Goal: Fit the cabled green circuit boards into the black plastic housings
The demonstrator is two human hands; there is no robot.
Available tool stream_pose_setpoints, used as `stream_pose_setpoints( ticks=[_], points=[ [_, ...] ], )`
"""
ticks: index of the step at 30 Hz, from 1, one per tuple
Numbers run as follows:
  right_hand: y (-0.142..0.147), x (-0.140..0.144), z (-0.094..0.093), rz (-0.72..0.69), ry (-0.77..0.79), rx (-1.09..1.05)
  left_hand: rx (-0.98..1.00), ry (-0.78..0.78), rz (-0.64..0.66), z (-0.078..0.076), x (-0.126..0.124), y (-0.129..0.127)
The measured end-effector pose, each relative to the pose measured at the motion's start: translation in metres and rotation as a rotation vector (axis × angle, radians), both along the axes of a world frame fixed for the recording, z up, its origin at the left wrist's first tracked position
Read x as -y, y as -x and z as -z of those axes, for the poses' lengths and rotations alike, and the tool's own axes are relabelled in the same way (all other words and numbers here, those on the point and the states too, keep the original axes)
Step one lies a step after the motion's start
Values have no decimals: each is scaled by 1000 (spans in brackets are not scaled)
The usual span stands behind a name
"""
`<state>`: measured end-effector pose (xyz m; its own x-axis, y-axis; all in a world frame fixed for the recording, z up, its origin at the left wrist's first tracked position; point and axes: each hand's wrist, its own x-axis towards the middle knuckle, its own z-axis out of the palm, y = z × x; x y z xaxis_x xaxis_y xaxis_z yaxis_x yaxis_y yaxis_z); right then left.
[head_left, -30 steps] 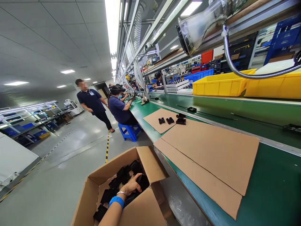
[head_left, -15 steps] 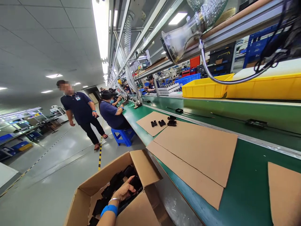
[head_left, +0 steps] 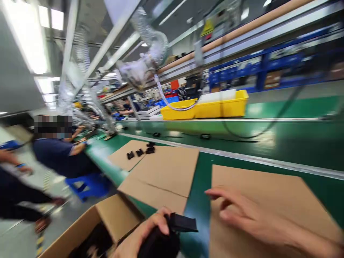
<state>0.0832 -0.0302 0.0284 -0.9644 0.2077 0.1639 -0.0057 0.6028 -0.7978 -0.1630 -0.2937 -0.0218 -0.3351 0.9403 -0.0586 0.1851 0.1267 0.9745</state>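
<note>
My left hand (head_left: 150,227) is closed around a black plastic part (head_left: 159,243), with a flat piece (head_left: 184,223) sticking out to the right. Motion blur hides whether this is one part or several. It is over the bench edge beside an open cardboard box (head_left: 118,215), in which more black parts (head_left: 94,240) lie. Over a cardboard sheet (head_left: 255,179) at the right, my right hand (head_left: 242,211) is open, index finger stretched out and nothing held. Several small black parts (head_left: 139,152) sit on the farther cardboard sheets (head_left: 166,168).
A green bench (head_left: 200,186) runs along a green conveyor (head_left: 282,150) carrying black parts and cables. Beyond it are yellow bins (head_left: 220,109). To the left, a co-worker (head_left: 59,154) sits on a blue stool (head_left: 86,184), and another person (head_left: 18,190) stands behind.
My left hand has come up out of the box with the black plastic part. My right hand has come into view over the right-hand cardboard. The view has swung to the right.
</note>
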Motion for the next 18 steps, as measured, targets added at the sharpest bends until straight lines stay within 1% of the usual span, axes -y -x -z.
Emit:
stream_pose_setpoints(
  ticks=[2,3,4,5,6,7,9,10,11,12,14,15,16,18],
  points=[
    [-23,-5,-1,-38,56,15,-95,-45,352,-21,-72,-35],
    [-33,-10,0,-26,51,13,-142,-80,524,-32,-102,-52],
    [-45,-17,2,23,18,11,-210,-113,661,-43,-128,-68],
    [-58,-25,5,109,-40,11,-296,-130,747,-51,-151,-82],
    [-74,-34,9,213,-108,14,-394,-127,787,-56,-170,-94],
    [-92,-42,13,305,-176,24,-500,-106,790,-57,-187,-105],
    [-128,-55,23,442,-308,54,-682,-42,755,-50,-215,-123],
    [-145,-60,28,479,-371,75,-733,-24,755,-44,-228,-130],
    [-159,-62,33,490,-420,103,-747,-25,782,-38,-240,-136],
    [-170,-63,38,480,-455,136,-720,-35,827,-32,-251,-141],
    [-182,-61,46,444,-495,205,-601,-37,915,-25,-269,-145],
    [-184,-60,49,427,-513,238,-540,-20,938,-23,-277,-144],
    [-185,-58,52,413,-527,267,-497,7,941,-23,-282,-140],
    [-182,-55,56,383,-545,309,-483,59,889,-26,-290,-128]
  ],
)
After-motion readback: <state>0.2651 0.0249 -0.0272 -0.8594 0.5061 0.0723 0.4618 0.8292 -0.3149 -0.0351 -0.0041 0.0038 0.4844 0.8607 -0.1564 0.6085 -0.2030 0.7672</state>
